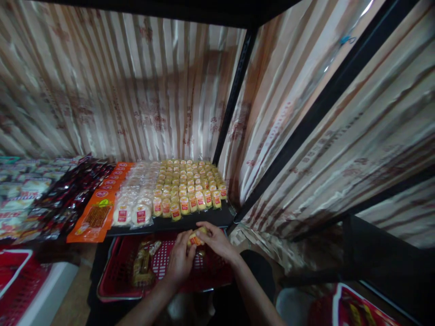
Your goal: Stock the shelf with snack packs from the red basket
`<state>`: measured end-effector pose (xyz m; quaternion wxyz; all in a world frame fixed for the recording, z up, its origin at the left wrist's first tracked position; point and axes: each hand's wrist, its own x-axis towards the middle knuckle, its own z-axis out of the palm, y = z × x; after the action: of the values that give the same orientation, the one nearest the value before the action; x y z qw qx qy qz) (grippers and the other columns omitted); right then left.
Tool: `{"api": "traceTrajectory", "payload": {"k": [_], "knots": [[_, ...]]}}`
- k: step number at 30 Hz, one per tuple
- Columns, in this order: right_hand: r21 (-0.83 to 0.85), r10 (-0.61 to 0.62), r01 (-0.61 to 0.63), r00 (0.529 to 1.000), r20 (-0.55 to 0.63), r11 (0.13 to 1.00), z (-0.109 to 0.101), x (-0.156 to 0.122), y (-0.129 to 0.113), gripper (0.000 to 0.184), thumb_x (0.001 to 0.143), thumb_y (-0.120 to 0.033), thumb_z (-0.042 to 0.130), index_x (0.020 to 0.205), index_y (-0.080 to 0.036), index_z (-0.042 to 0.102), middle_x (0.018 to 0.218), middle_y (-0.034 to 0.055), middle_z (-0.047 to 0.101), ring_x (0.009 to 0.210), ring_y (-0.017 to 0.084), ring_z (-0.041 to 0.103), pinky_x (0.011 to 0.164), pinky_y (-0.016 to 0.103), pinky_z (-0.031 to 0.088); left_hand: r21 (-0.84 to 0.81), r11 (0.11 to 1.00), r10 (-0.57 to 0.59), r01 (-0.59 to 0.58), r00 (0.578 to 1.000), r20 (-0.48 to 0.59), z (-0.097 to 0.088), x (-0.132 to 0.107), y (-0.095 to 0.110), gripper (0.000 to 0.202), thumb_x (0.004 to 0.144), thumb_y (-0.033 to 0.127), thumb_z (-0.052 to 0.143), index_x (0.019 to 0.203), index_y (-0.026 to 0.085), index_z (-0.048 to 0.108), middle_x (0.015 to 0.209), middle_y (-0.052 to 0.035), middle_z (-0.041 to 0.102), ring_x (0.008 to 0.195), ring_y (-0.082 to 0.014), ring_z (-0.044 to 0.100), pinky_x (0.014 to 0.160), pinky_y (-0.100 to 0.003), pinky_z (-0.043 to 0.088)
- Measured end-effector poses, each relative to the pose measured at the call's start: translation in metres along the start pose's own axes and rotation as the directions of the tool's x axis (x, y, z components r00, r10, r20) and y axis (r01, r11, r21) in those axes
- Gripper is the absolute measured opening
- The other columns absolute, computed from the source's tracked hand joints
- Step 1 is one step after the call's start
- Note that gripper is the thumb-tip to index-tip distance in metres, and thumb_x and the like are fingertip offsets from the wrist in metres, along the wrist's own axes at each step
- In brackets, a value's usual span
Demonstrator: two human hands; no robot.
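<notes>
Between my left hand [181,257] and my right hand [215,242] is a small yellow packaged snack cake [196,238] with a red and white label. Fingers of both hands are closed on it. The hands are above a red plastic basket [115,271], whose left part holds several yellow-wrapped packages [142,267]. Just beyond the hands, rows of similar yellow snack cakes [185,205] stand on a dark shelf [193,222]. My forearms cover part of the basket.
Left of the yellow rows lie clear packs of white round pastries [141,213], an orange snack packet [97,213] and dark packets [68,199]. A black frame post [238,90] and patterned curtain [152,90] stand behind. Another red basket [353,308] is at lower right.
</notes>
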<state>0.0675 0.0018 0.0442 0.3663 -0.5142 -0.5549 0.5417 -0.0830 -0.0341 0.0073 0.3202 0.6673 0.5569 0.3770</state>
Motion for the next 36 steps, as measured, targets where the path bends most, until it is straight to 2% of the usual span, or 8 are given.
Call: {"api": "traceTrajectory", "payload": {"k": [5, 11, 15, 23, 25, 29, 33, 36], "knots": [[0.174, -0.012, 0.014, 1.000, -0.009, 0.985, 0.005, 0.003, 0.004, 0.050, 0.065, -0.040, 0.071, 0.108, -0.020, 0.055, 0.084, 0.0008, 0.063, 0.078, 0.015, 0.060, 0.072, 0.028, 0.047, -0.098, 0.993, -0.072, 0.062, 0.993, -0.098, 0.003, 0.003, 0.002, 0.035, 0.081, 0.029, 0.043, 0.111, 0.014, 0.053, 0.110, -0.0127, 0.060, 0.104, -0.0228, 0.056, 0.094, -0.041, 0.043], [0.298, 0.001, 0.040, 0.990, -0.138, 0.954, 0.012, 0.005, 0.011, 0.048, 0.060, -0.036, 0.074, 0.101, -0.020, 0.055, 0.078, -0.0011, 0.064, 0.072, 0.013, 0.061, 0.070, 0.028, 0.047, -0.227, 0.962, -0.179, 0.153, 0.979, -0.096, 0.008, 0.010, 0.009, 0.028, 0.080, 0.029, 0.045, 0.103, 0.015, 0.052, 0.104, -0.0113, 0.062, 0.096, -0.0220, 0.059, 0.085, -0.037, 0.046], [0.312, -0.010, 0.070, 0.982, -0.189, 0.948, 0.014, 0.006, 0.015, 0.041, 0.060, -0.037, 0.073, 0.093, -0.019, 0.057, 0.082, 0.0023, 0.068, 0.076, 0.016, 0.063, 0.076, 0.031, 0.048, -0.309, 0.931, -0.236, 0.196, 0.967, -0.097, 0.016, 0.015, 0.008, 0.025, 0.080, 0.031, 0.046, 0.101, 0.016, 0.051, 0.100, -0.0092, 0.063, 0.091, -0.0201, 0.061, 0.081, -0.034, 0.047], [0.271, -0.034, 0.114, 0.958, -0.283, 0.956, 0.014, 0.006, 0.023, 0.029, 0.065, -0.033, 0.066, 0.090, -0.020, 0.059, 0.083, 0.0026, 0.069, 0.078, 0.018, 0.065, 0.069, 0.029, 0.051, -0.381, 0.902, -0.250, 0.205, 0.966, -0.071, 0.027, 0.026, 0.014, 0.019, 0.081, 0.029, 0.046, 0.096, 0.018, 0.049, 0.095, -0.0075, 0.064, 0.085, -0.0176, 0.062, 0.075, -0.030, 0.049], [0.251, -0.050, 0.135, 0.947, -0.317, 0.959, 0.011, 0.007, 0.024, 0.029, 0.067, -0.033, 0.065, 0.092, -0.020, 0.059, 0.085, 0.0026, 0.069, 0.079, 0.017, 0.065, 0.072, 0.030, 0.051, -0.352, 0.914, -0.236, 0.203, 0.970, -0.053, 0.028, 0.029, 0.018, 0.017, 0.082, 0.027, 0.044, 0.094, 0.018, 0.051, 0.093, -0.0071, 0.064, 0.084, -0.0171, 0.062, 0.076, -0.030, 0.049], [0.202, -0.067, 0.157, 0.917, -0.394, 0.967, 0.003, 0.009, 0.027, 0.034, 0.068, -0.035, 0.064, 0.098, -0.020, 0.060, 0.091, 0.0033, 0.069, 0.083, 0.018, 0.064, 0.078, 0.031, 0.050, -0.148, 0.971, -0.199, 0.189, 0.978, -0.056, 0.027, 0.041, 0.025, 0.017, 0.079, 0.023, 0.046, 0.091, 0.017, 0.056, 0.093, -0.0074, 0.062, 0.083, -0.0167, 0.060, 0.081, -0.030, 0.046], [0.162, -0.098, 0.174, 0.913, -0.396, 0.971, -0.001, 0.011, 0.027, 0.035, 0.070, -0.036, 0.062, 0.101, -0.021, 0.060, 0.096, 0.0038, 0.069, 0.086, 0.018, 0.064, 0.079, 0.032, 0.050, -0.034, 0.981, -0.191, 0.190, 0.981, -0.034, 0.021, 0.055, 0.035, 0.030, 0.080, 0.025, 0.048, 0.108, 0.016, 0.054, 0.103, -0.0075, 0.062, 0.074, -0.0143, 0.059, 0.079, -0.029, 0.046], [0.155, -0.102, 0.178, 0.908, -0.405, 0.972, -0.002, 0.012, 0.026, 0.036, 0.072, -0.037, 0.060, 0.105, -0.021, 0.060, 0.097, 0.0039, 0.069, 0.087, 0.019, 0.064, 0.079, 0.032, 0.051, 0.008, 0.986, -0.165, 0.165, 0.986, -0.015, 0.018, 0.064, 0.042, 0.036, 0.080, 0.025, 0.049, 0.116, 0.016, 0.053, 0.111, -0.0078, 0.061, 0.080, -0.0152, 0.060, 0.082, -0.029, 0.045]]}}
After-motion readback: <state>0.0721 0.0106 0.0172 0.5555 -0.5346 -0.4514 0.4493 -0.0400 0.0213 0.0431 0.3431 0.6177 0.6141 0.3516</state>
